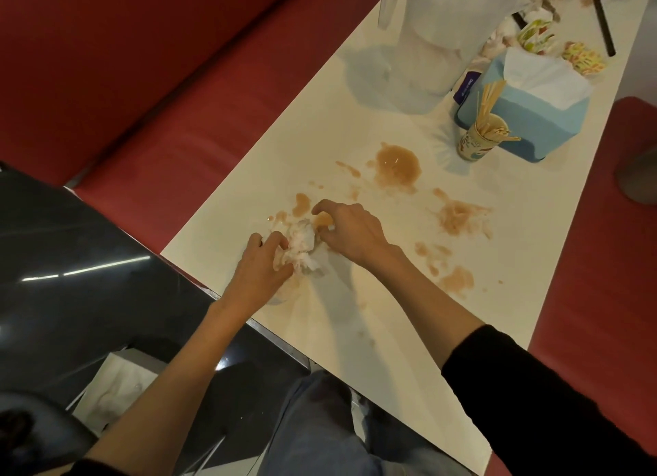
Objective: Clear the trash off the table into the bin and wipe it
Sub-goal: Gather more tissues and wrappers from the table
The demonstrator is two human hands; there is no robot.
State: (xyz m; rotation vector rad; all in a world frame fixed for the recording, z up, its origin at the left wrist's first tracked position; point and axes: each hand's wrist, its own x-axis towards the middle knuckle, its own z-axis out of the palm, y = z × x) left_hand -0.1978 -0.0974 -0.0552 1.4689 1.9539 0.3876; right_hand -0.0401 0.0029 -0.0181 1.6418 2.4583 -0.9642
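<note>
both hands, left hand (265, 262) and right hand (350, 228), pinch a soggy tissue wad (301, 244) on the stained tabletop (320, 145); soft, likely tearable, best gathered whole.

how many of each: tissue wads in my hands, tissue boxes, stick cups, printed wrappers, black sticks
tissue wad held by left hand and right hand: 1
blue tissue box: 1
cup of wooden sticks: 1
printed wrappers: 2
black sticks: 2
total: 7
</note>
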